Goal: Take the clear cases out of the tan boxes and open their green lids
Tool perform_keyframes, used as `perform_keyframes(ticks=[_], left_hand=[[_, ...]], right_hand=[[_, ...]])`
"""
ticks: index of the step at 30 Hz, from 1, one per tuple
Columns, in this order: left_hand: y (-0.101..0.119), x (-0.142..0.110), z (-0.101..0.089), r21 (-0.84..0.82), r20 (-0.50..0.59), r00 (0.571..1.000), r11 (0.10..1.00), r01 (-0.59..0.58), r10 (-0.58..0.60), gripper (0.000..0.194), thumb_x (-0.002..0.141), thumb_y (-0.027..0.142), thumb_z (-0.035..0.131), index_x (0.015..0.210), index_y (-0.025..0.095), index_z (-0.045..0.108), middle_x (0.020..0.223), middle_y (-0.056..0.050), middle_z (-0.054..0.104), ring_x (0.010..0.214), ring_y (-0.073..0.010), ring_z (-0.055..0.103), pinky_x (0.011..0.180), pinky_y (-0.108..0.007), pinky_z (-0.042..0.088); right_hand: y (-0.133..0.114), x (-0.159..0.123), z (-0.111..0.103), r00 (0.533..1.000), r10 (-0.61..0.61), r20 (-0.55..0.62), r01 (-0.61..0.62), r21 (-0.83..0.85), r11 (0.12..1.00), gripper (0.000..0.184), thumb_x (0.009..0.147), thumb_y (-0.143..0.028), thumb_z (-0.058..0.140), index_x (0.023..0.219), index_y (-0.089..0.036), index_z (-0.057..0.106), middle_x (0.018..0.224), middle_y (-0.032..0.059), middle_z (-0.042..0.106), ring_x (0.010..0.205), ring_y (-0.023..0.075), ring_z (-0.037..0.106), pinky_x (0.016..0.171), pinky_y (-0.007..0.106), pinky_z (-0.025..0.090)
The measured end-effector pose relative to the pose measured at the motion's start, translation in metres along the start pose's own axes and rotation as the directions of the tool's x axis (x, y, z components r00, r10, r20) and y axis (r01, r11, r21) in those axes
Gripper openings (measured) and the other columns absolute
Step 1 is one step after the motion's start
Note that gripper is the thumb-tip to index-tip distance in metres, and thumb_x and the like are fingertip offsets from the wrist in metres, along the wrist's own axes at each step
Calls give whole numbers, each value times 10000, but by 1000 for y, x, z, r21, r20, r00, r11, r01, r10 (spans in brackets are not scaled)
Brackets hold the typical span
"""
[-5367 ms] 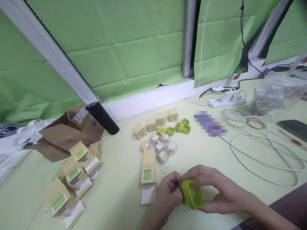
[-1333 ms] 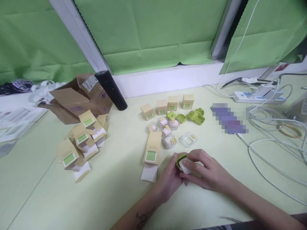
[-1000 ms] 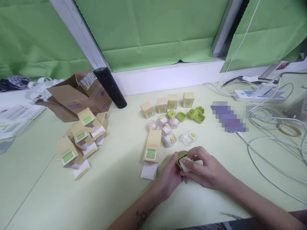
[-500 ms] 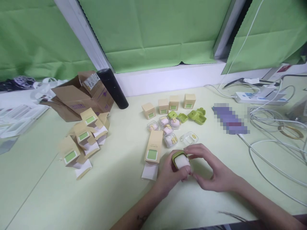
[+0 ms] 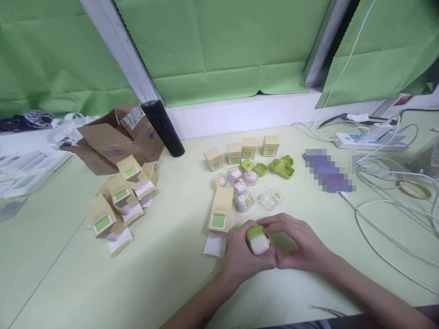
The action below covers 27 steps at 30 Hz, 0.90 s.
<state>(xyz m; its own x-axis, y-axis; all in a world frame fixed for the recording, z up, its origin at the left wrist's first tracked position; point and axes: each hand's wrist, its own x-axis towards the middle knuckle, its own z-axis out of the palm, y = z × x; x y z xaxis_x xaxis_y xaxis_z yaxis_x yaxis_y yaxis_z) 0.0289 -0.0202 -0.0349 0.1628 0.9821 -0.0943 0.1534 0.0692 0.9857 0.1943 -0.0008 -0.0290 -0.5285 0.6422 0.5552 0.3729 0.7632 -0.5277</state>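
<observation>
Near the front of the table, my left hand (image 5: 240,251) is wrapped round a white earbud case (image 5: 259,246) that has a green cover (image 5: 255,232) on its upper part. From the other side my right hand (image 5: 303,242) pinches the cover, its thumb meeting my left thumb below. Fingers hide the sides of the case. Just beyond lie an empty clear cover (image 5: 270,199) and several clear covers with pink pieces and yellow trim, one of them a clear cover (image 5: 244,201). A tan box (image 5: 221,208) with a green print lies beside my left hand, its white flap out.
Several small tan boxes (image 5: 248,148) stand at the back, with loose green covers (image 5: 283,165) before them. Opened tan boxes (image 5: 103,219), a carton (image 5: 120,144) and a black cylinder (image 5: 163,128) are at left. A blurred phone-like object (image 5: 327,171), cables and a power strip (image 5: 370,141) occupy the right.
The case has tilted, so the green cover's top now faces me more. My right hand has closed in, its fingers over the cover and its thumb against my left.
</observation>
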Motion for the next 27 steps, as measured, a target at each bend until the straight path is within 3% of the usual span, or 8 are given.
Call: perform_keyframes(ticks=[8,15,24,27], left_hand=[[4,1,2,-62,73,996,997,-43,47,150,629,123,590,725,196,500,670,40,483,645,-129,444,588,-234,366],[10,1,-7,-61,195,976,994,-86,96,194,742,274,643,882,187,541,791,5,540,715,-150,496,649,-248,388],[16,0,-8,-194,269,961,981,-14,67,232,742,268,657,914,180,529,788,24,499,704,-116,471,614,-223,367],[14,-1,-4,-322,308,951,942,93,12,307,741,335,660,954,184,498,740,37,486,614,-94,453,562,-224,379]], right_hand=[[-1,-7,7,976,-203,-78,175,-271,947,351,711,-95,611,1041,-182,525,956,142,709,843,234,690,648,333,589],[7,-3,-9,992,-126,-13,125,-55,991,438,730,-71,574,1141,-207,510,990,94,704,933,218,675,740,350,587],[5,1,-12,993,-96,-61,97,9,995,371,740,-59,573,1084,-198,555,961,97,709,873,212,685,701,335,586],[6,2,-11,990,-112,-82,111,-16,994,364,742,-60,582,1077,-200,555,947,101,711,876,219,685,692,348,586]])
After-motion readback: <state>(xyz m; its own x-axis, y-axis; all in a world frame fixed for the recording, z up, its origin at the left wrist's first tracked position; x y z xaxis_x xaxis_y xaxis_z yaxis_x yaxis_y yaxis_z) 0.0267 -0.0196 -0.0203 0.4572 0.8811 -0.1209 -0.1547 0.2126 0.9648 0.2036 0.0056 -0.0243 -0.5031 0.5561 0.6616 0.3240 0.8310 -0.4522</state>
